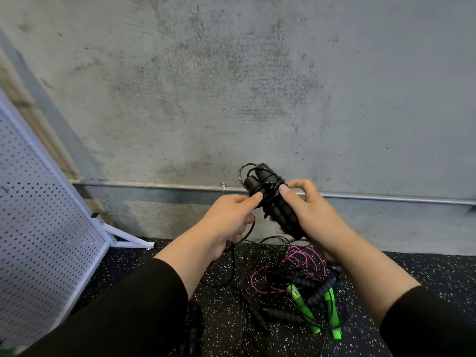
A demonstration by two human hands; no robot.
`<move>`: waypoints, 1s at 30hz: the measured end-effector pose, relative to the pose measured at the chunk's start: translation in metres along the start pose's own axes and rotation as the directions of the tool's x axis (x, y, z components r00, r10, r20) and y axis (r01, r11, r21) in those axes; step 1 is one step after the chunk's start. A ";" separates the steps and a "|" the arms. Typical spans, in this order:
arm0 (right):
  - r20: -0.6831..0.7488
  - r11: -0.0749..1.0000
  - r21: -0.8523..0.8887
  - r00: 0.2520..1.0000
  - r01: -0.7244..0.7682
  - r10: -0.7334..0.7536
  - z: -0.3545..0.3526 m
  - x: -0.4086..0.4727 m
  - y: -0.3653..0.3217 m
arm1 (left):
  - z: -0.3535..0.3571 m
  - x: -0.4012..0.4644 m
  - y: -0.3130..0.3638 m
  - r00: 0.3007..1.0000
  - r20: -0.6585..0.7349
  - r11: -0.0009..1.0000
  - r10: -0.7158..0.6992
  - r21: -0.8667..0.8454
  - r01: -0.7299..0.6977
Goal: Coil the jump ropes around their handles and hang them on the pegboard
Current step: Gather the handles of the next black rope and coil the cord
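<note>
My right hand (pixel 316 215) grips a pair of black ribbed jump-rope handles (pixel 282 215), held side by side and pointing up toward the wall. Black cord (pixel 268 191) is wound several turns around their upper part. My left hand (pixel 229 217) pinches that cord against the handles, and the loose end runs down from it to the floor. A white pegboard (pixel 43 228) on a stand leans at the left; no pegs show on it.
On the speckled black rubber floor (pixel 425 269) below my hands lies a tangle of other ropes: a pink cord (pixel 304 258), green handles (pixel 332 313) and black handles (pixel 280 316). A concrete wall with a metal pipe (pixel 386 198) stands close in front.
</note>
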State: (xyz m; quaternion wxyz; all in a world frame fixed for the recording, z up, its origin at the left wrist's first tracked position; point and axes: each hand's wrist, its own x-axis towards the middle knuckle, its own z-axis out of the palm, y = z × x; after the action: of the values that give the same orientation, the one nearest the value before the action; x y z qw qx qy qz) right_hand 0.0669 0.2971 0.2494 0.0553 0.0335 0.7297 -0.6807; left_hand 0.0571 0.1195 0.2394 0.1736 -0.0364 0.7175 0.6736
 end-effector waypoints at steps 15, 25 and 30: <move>-0.198 0.871 -0.481 0.954 0.104 -0.224 -0.033 0.015 0.002 | 0.000 0.000 0.002 0.992 0.117 0.988 -0.042 0.150 0.024; 0.148 0.422 -0.842 0.896 0.337 -0.419 -0.005 0.002 0.018 | 0.011 -0.002 0.008 0.992 0.083 0.985 -0.099 -0.131 0.109; 0.068 0.719 -0.605 0.922 0.341 -0.381 -0.003 0.004 0.015 | 0.005 -0.003 0.002 0.999 0.017 0.991 -0.046 -0.128 0.047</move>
State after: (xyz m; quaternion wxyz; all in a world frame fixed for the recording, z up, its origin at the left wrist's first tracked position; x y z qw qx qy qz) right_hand 0.0645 0.3010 0.2345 -0.0929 -0.1080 0.9023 -0.4069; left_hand 0.0602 0.1241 0.2424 0.1918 -0.0593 0.6705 0.7142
